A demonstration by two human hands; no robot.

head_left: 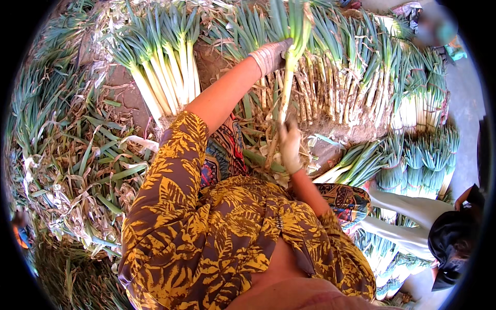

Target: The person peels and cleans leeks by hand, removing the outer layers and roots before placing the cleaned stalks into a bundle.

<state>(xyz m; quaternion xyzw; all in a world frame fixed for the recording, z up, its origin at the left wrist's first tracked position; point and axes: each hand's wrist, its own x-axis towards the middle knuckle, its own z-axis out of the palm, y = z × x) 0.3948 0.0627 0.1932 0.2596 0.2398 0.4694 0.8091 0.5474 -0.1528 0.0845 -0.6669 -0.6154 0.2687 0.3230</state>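
A single leek (287,89) is held up at a slant in front of me, green leaves at the top and pale stalk below. My left hand (278,56), in a greyish glove with a banded cuff, grips it just under the leaves. Lower down, my right hand (291,147) in a pale glove closes around the root end and is blurred. Below those fingers a brownish strip (272,151) hangs; whether it is stalk or peeled skin is unclear. To the left, several cleaned leeks (166,77) lie side by side with white stalks.
A row of unpeeled leeks (329,89) with soil on the stalks stretches behind. Leaf trimmings (97,166) heap at the left. Tied leek bundles (416,170) and loose leeks (348,164) lie right. A person in dark clothes (451,240) is at the right edge.
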